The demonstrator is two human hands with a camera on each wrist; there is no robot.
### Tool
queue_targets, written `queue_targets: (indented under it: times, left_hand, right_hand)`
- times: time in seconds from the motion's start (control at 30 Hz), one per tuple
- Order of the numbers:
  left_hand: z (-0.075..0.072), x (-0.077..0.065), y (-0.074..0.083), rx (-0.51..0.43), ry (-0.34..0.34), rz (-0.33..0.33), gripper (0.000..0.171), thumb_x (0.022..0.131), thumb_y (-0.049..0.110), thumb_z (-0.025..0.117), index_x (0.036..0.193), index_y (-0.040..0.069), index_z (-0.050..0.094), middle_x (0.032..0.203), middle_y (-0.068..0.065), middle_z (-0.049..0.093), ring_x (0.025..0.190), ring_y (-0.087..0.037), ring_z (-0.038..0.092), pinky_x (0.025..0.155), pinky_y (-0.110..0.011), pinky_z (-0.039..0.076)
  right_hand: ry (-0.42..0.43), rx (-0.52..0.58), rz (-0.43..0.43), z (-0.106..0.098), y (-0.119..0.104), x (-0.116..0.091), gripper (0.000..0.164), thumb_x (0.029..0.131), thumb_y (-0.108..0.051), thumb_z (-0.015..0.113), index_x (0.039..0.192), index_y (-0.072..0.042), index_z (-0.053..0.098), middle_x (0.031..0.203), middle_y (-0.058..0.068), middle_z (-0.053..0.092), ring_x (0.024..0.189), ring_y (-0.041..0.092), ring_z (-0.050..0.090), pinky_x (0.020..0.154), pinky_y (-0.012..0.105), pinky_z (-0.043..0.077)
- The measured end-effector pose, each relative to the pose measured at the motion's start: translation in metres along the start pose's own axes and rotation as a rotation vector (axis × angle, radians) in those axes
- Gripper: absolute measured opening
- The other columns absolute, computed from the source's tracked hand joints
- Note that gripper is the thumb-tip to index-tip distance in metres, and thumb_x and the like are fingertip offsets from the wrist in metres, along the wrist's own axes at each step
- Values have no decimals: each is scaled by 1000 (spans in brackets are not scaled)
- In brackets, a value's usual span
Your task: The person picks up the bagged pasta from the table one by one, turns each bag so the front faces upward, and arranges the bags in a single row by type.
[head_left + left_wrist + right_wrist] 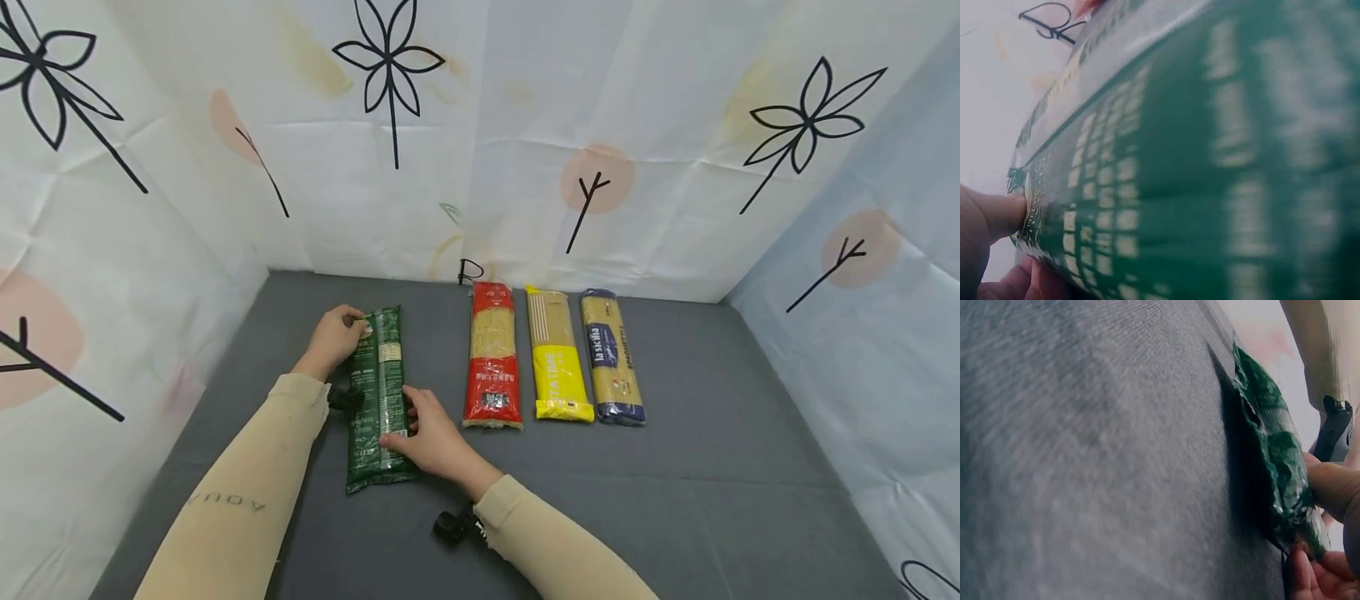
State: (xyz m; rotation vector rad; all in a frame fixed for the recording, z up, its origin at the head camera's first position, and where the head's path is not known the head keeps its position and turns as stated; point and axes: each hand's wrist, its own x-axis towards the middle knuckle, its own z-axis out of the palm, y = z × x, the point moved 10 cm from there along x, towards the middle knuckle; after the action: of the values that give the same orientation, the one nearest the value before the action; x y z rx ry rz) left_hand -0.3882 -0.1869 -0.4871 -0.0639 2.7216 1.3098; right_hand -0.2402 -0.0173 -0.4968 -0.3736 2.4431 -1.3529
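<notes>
A long green plastic packet [366, 375] with printed text and a pale lengthwise strip lies on the left of the grey surface, between both hands. My left hand [333, 340] pinches its far left edge; in the left wrist view the thumb [1005, 215] presses its printed face, with fingers curling underneath. At the near right edge, my right hand [433, 435] grips it, thumb on top. The right wrist view shows that packet [1277, 450] at a slant above a dark shadow, its crinkled end facing the camera. Its contents are hidden by the wrapper.
To the right stand three packets in a row: red noodles [492, 333], a yellow pasta packet [558, 367] and blue-ended spaghetti [613, 354]. Patterned white cloth [510, 167] walls the back and sides of the grey table [712, 450]. Each wrist wears a black camera [451, 527].
</notes>
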Motion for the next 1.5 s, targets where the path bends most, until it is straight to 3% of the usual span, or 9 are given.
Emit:
queue_targets:
  times: [0.23, 0.5, 0.73, 0.9, 0.97, 1.07, 1.2, 1.4, 1.5]
  left_hand:
    - [-12, -9, 7, -18, 83, 28, 25, 105, 22, 44, 118, 3, 55, 103, -18, 55, 76, -30, 52, 61, -40, 43]
    - [-15, -16, 29, -147, 145, 111, 26, 105, 28, 40, 115, 6, 51, 109, -15, 49, 86, -30, 51, 66, -42, 43]
    - [-27, -26, 63, -256, 210, 102, 29, 104, 33, 42, 117, 8, 51, 117, -14, 46, 85, -28, 47, 65, -41, 41]
    - [-29, -31, 81, -307, 217, 102, 31, 103, 35, 44, 119, 10, 50, 124, -13, 43, 81, -26, 43, 64, -39, 39]
    - [-29, -32, 85, -316, 218, 107, 31, 103, 35, 44, 120, 9, 50, 125, -13, 43, 80, -26, 42, 63, -39, 39]
    - [-29, -34, 89, -319, 226, 112, 30, 103, 34, 44, 119, 9, 50, 124, -13, 44, 80, -26, 43, 63, -40, 40]
    - [-28, -34, 92, -325, 234, 133, 30, 103, 34, 45, 118, 9, 52, 122, -12, 45, 85, -26, 45, 66, -40, 40]
    - [-30, -38, 106, -338, 213, 187, 27, 103, 28, 47, 123, 9, 50, 125, -13, 43, 87, -28, 47, 68, -41, 39]
    - [-29, -41, 113, -334, 198, 217, 32, 103, 28, 48, 130, 11, 47, 130, -14, 40, 92, -28, 52, 68, -41, 41]
  right_hand:
    - [-51, 16, -6, 1, 0, -2, 83, 86, -40, 73, 152, -16, 29, 130, 2, 45, 106, 14, 52, 85, 30, 48]
    - [-72, 91, 7, -1, 6, -3, 94, 84, -43, 74, 155, -28, 14, 134, 3, 44, 110, 16, 50, 88, 37, 46]
    - [-24, 210, -46, -15, 8, -7, 86, 92, -34, 67, 152, -45, 7, 131, 4, 41, 106, 19, 54, 84, 39, 48]
    - [17, 304, -116, -29, 2, -9, 83, 95, -22, 65, 153, -42, 9, 130, 8, 41, 95, 21, 58, 75, 35, 52]
    - [13, 330, -128, -32, 1, -10, 82, 94, -20, 65, 153, -41, 10, 132, 9, 42, 98, 23, 59, 76, 36, 53]
    - [8, 351, -132, -36, -1, -11, 82, 94, -19, 65, 153, -39, 12, 144, 6, 36, 118, 23, 53, 87, 40, 50]
    - [23, 357, -129, -42, -2, -14, 82, 94, -18, 65, 154, -38, 12, 155, -1, 22, 138, 21, 32, 101, 44, 41]
    - [49, 327, -179, -58, -27, -25, 80, 96, -6, 59, 156, -22, 9, 160, 0, 10, 144, 28, 18, 110, 51, 26]
    - [90, 271, -217, -64, -28, -22, 80, 96, -6, 58, 157, -23, 9, 159, -2, 12, 143, 25, 22, 111, 48, 25]
